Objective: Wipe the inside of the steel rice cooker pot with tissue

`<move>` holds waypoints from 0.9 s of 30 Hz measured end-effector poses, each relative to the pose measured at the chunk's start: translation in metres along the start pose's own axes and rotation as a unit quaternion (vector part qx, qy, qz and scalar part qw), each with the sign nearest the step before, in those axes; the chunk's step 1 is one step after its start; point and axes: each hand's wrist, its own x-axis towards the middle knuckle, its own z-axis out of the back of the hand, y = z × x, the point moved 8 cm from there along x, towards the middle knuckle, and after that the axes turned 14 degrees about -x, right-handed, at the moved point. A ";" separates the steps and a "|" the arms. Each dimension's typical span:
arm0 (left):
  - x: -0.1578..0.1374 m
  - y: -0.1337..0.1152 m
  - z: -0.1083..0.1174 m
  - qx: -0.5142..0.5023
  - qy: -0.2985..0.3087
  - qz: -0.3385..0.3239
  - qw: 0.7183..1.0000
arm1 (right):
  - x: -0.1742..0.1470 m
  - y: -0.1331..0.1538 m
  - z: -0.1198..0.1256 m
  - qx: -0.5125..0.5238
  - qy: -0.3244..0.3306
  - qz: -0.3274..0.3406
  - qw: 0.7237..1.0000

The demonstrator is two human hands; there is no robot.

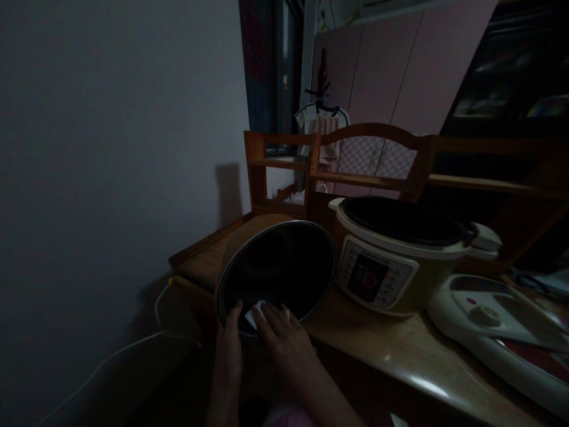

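A dark-lined inner pot [284, 261] lies tilted on the table, its round mouth facing me and its outside brownish. At the near left of its rim, my left hand [231, 332] is closed on the edge, thumb over the inside. Just inside the lower rim, my right hand [282, 329] presses a small white cloth or tissue [252, 315] against the wall. Its fingers cover most of the white piece, so I cannot tell which it is. Right of the pot stands an electric cooker [377, 279] with a button panel and an open, dark top.
A white appliance or lid [480, 320] with a knob lies right of the cooker on the wooden table [355, 332]. Behind is a wooden shelf frame [313, 172]. A white wall [124, 148] bounds the left, where a white cable [128, 346] hangs. The room is dim.
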 end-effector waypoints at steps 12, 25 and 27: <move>-0.014 -0.015 -0.014 0.019 0.022 0.000 1.000 | -0.006 -0.041 -0.006 -0.056 0.017 -0.097 0.994; -0.017 -0.014 -0.018 0.025 0.025 0.013 0.999 | -0.011 -0.049 -0.012 -0.062 -0.024 -0.114 0.991; -0.019 -0.015 -0.019 0.033 0.026 0.007 0.999 | -0.009 -0.040 -0.011 -0.004 -0.005 -0.092 0.996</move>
